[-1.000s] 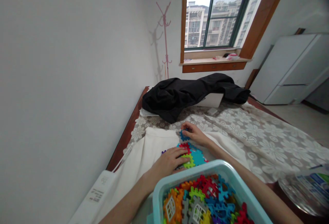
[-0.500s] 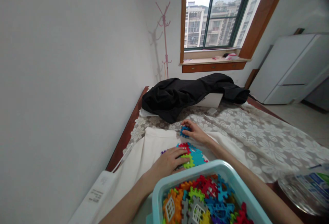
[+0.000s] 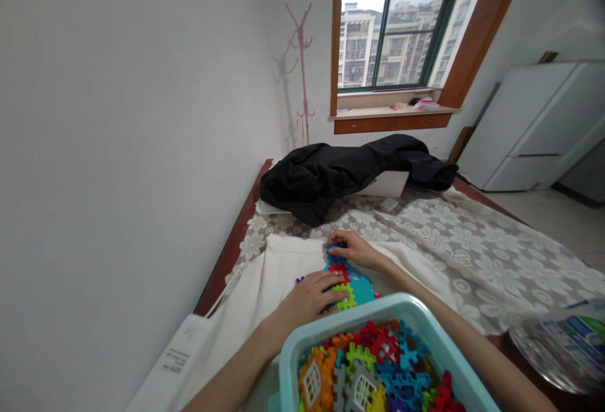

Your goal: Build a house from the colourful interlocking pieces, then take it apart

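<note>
On the white cloth lies a flat patch of joined puzzle-edged building pieces (image 3: 361, 287) in red, lime green and light blue. My left hand (image 3: 316, 295) rests flat over the patch's left side, fingers stretched out and hiding part of it. A blue toothed building piece (image 3: 336, 253) is pinched in my right hand (image 3: 352, 249) at the far edge of the patch, right by the red piece. Whether the two are locked together I cannot tell. Close in front of me stands a light-blue tub (image 3: 293, 352) full of loose pieces in several colours.
A black garment (image 3: 350, 172) lies over a white box (image 3: 387, 183) farther back on the flowered tablecloth (image 3: 439, 242). A white power strip (image 3: 174, 358) sits at the near left. At the right edge is a clear plastic container (image 3: 558, 349). A wall runs along the left.
My right hand has brought the blue piece down towards me, from above the cloth to the far edge of the joined patch. My left hand has stayed in place.
</note>
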`<action>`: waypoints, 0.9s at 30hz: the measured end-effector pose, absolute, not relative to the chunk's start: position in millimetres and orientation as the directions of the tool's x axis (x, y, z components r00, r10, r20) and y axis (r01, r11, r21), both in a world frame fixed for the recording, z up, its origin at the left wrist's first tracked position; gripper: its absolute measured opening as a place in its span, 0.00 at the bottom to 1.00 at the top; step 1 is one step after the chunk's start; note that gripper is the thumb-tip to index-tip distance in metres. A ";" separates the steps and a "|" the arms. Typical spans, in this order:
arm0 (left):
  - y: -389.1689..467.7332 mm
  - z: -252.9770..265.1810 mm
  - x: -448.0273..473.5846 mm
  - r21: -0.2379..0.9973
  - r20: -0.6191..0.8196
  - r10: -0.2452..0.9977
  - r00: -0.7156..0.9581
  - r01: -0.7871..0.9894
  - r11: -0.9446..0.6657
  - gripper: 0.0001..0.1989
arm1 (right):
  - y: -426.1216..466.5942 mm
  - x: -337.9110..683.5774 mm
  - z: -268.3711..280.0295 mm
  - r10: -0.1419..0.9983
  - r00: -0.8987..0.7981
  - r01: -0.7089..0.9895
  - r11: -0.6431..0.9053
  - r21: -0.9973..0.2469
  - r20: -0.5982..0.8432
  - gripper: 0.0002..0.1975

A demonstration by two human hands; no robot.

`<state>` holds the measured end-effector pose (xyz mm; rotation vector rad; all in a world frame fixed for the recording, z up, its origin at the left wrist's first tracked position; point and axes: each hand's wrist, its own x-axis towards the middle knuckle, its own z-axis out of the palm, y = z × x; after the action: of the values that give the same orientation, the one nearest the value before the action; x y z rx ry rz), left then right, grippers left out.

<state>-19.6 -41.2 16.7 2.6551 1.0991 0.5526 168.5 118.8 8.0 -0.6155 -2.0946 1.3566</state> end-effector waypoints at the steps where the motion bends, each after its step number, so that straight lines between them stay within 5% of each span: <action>1: -41.2 16.2 -19.9 0.332 0.257 0.715 0.651 0.635 -0.698 0.20 | 118.7 168.3 7.5 0.641 -0.739 0.085 0.396 -0.914 0.209 0.11; 12: -43.0 11.7 -20.2 0.317 0.272 0.718 0.641 0.645 -0.696 0.21 | 117.8 168.5 5.8 0.528 -0.787 0.158 0.673 -0.722 0.319 0.09; 27: -43.2 14.0 -19.5 0.340 0.269 0.722 0.637 0.638 -0.690 0.20 | 113.8 171.5 5.1 0.475 -0.817 0.219 0.780 -0.586 0.327 0.10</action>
<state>-19.5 -43.2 14.0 2.6446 1.1144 0.5741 171.5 113.8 5.1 -0.5213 -2.5058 0.7455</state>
